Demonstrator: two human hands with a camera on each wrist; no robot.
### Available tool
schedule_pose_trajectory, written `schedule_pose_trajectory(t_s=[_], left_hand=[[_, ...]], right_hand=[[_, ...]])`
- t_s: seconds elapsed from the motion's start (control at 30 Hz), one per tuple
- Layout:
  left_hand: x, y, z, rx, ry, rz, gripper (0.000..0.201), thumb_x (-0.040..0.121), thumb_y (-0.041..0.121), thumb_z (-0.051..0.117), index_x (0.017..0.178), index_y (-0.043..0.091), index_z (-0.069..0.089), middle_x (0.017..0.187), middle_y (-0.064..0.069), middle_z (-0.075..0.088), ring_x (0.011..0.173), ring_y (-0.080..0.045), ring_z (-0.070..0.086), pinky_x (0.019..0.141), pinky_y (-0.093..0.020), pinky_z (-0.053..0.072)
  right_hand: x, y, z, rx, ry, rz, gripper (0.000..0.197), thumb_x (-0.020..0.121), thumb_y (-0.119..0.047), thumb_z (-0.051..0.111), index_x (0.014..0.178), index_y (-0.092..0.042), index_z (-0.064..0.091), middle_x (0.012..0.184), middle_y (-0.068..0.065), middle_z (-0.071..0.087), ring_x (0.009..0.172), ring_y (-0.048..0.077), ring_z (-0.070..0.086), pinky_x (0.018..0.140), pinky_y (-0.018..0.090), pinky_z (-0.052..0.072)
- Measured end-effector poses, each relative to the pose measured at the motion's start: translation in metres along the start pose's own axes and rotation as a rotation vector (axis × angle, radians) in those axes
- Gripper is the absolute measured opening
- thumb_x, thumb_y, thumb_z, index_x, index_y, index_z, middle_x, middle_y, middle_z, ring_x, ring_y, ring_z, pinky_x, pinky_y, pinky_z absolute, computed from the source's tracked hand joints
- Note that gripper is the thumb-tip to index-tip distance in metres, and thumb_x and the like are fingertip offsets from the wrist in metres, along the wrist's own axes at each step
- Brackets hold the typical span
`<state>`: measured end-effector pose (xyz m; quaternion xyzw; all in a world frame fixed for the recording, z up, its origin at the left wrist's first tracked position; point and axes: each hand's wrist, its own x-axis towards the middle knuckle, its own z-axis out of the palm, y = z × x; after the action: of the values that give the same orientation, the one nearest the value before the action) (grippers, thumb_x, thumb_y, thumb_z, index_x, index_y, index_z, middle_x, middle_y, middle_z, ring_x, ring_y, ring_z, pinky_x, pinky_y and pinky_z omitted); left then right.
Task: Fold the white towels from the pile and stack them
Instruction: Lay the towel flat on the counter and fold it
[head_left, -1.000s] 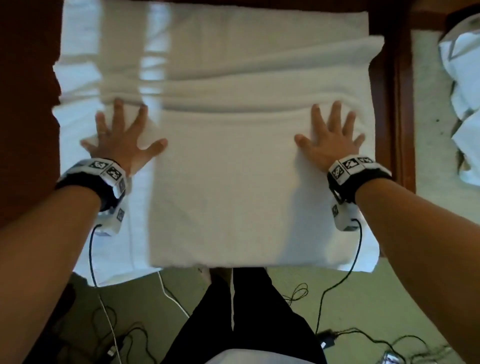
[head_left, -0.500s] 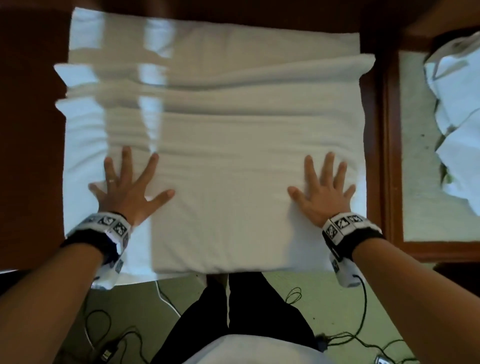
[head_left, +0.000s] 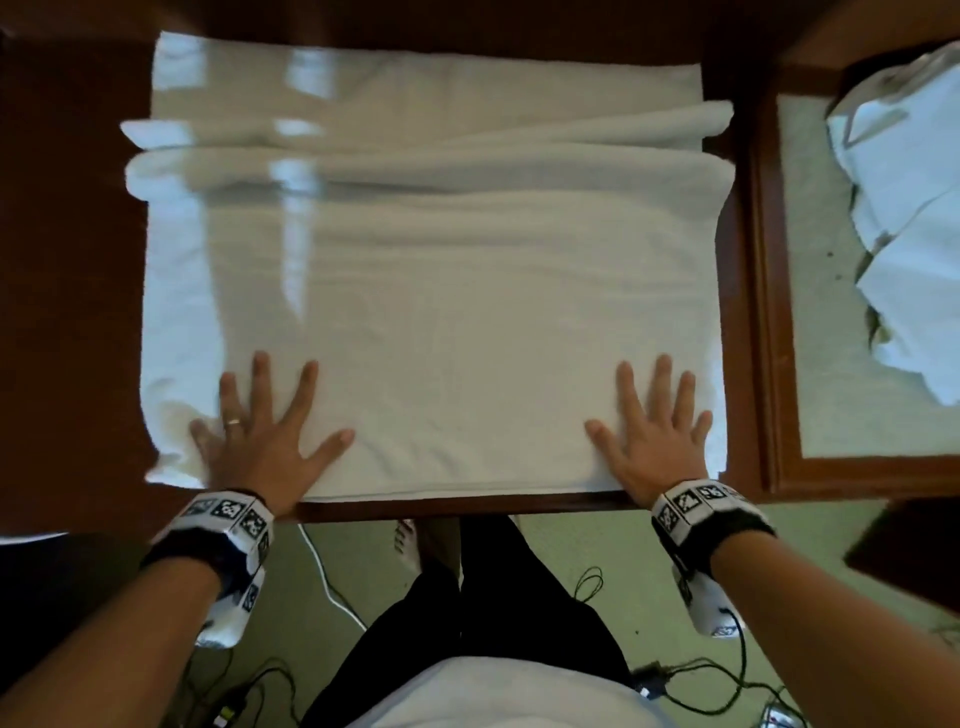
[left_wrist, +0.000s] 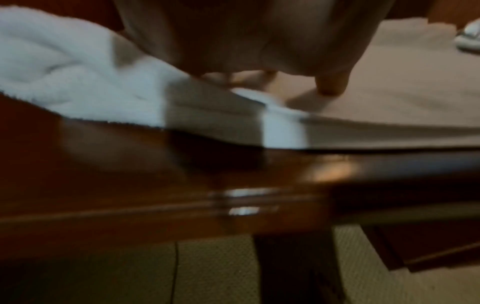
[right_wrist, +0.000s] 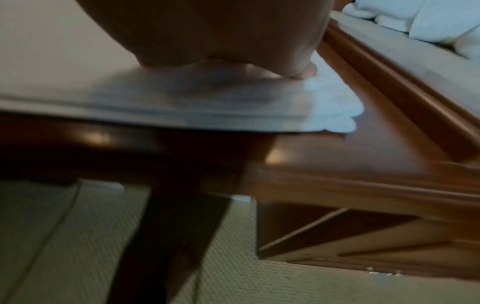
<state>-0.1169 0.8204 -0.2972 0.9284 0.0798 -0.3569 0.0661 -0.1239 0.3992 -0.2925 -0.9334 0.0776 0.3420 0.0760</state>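
towel (head_left: 441, 322): flat on table (head_left: 571, 503), long axis 9-to-3, folded edge at 6 (near table edge) | left hand (head_left: 260, 436): fingers spread flat, pressing towel at 7, gripping nothing | right hand (head_left: 652, 434): same, at 5 | pile (head_left: 904, 218): at 2

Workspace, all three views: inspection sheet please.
Surface: dark wooden table, glossy, towel's near edge lined up with its front edge.
Job's things: white towel spread flat, ridges at far side; towel pile on the side table to the right.
Clutter: nothing seen.
Grippers: left hand and right hand flat, fingers spread, pressing the towel's near corners.
Cables: cables loose on the floor, from the wrist cameras.
Surroundings: green carpet, person's legs below.
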Motion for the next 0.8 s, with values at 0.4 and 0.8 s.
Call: schedule_pose_trajectory(t_s=[0.4,0.8], left_hand=[[-0.025,-0.045,-0.015,-0.214,0.433,0.050,0.048,0.086,0.014,0.064,0.134,0.016,0.060,0.146,-0.011,0.047,0.137,-0.036,0.035,0.110,-0.057,0.034],[-0.048,-0.119,0.013,-0.265,0.641,0.106,0.016,0.090,0.010,0.066,0.103,0.012,0.075,0.109,-0.010,0.059,0.100,-0.037,0.053,0.078,-0.046,0.051]], right_hand=[[-0.023,-0.025,0.021,-0.078,0.183,-0.099,0.072,0.098,-0.058,0.033,0.157,-0.027,0.007,0.164,0.008,-0.019,0.151,0.033,-0.013,0.120,0.060,0.009],[-0.031,-0.107,0.044,-0.193,0.104,-0.230,0.082,0.095,-0.063,0.038,0.157,-0.025,0.001,0.164,0.014,-0.013,0.150,0.041,-0.006,0.117,0.059,0.022]])
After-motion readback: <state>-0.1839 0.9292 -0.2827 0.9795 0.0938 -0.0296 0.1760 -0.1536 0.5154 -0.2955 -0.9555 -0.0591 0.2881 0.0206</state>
